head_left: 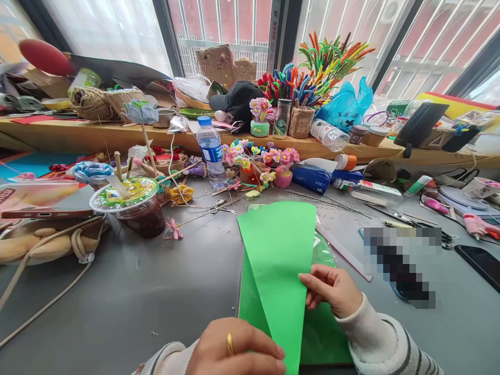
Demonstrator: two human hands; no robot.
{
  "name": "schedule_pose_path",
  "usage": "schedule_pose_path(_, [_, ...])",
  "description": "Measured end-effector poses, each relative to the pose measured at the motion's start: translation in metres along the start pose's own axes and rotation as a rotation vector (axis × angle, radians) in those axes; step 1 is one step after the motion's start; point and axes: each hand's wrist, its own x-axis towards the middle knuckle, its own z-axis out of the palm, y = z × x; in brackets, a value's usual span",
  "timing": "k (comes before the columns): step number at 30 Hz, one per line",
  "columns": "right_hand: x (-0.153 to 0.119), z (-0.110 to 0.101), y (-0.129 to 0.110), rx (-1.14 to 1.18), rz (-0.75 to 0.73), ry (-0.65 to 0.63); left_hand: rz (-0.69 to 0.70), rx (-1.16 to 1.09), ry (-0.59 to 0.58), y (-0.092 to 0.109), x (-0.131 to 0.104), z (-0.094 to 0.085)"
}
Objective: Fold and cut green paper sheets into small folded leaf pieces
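Note:
A bright green sheet of paper [279,250], wide at the far end and narrowing toward me, is held above a darker green sheet in a clear sleeve [328,333]. My right hand [332,289] pinches the paper's right edge between thumb and fingers. At its narrow near end is my left hand [238,349], a gold ring on one finger, with the fingertips closed on the paper. The left thumb is hidden. Just right of the sleeve lies a long pale strip [344,250] on the grey table [175,302].
Scissors [217,207], a water bottle [211,151] and crocheted flowers [260,161] lie beyond the paper. A lidded drink cup [140,213] stands left. On the right are a black phone [480,263] and a pink glue gun [476,225]. A cluttered wooden ledge [175,135] runs behind.

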Motion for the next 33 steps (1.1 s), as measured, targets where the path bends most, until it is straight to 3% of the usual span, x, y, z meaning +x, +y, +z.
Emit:
schedule_pose_path(3, [-0.002,-0.001,0.0,-0.047,-0.075,0.015,-0.478,-0.181,0.025,-0.005,0.004,-0.008])
schedule_pose_path(5, [-0.004,-0.002,-0.001,-0.069,-0.141,0.042,-0.855,-0.365,-0.06,-0.011,0.009,-0.008])
schedule_pose_path(8, [-0.006,-0.004,-0.005,-0.076,-0.229,0.104,-1.116,-0.641,-0.095,-0.02,0.018,-0.004])
schedule_pose_path(14, [-0.008,-0.01,-0.02,-0.125,-0.256,0.128,-1.268,-0.858,-0.019,-0.029,0.029,0.003])
schedule_pose_path(19, [-0.003,-0.007,-0.028,-0.077,-0.272,0.172,-1.221,-0.813,-0.063,-0.03,0.039,0.007])
schedule_pose_path(22, [-0.004,0.0,-0.021,-0.016,-0.235,0.109,-1.192,-0.726,0.025,-0.029,0.046,0.01])
schedule_pose_path(27, [-0.02,0.016,0.002,-0.062,-0.118,-0.106,-1.18,-0.68,0.127,-0.032,0.051,0.014])
schedule_pose_path(33, [-0.034,0.022,0.01,-0.013,-0.06,-0.144,-1.17,-0.663,0.135,-0.031,0.054,0.015])
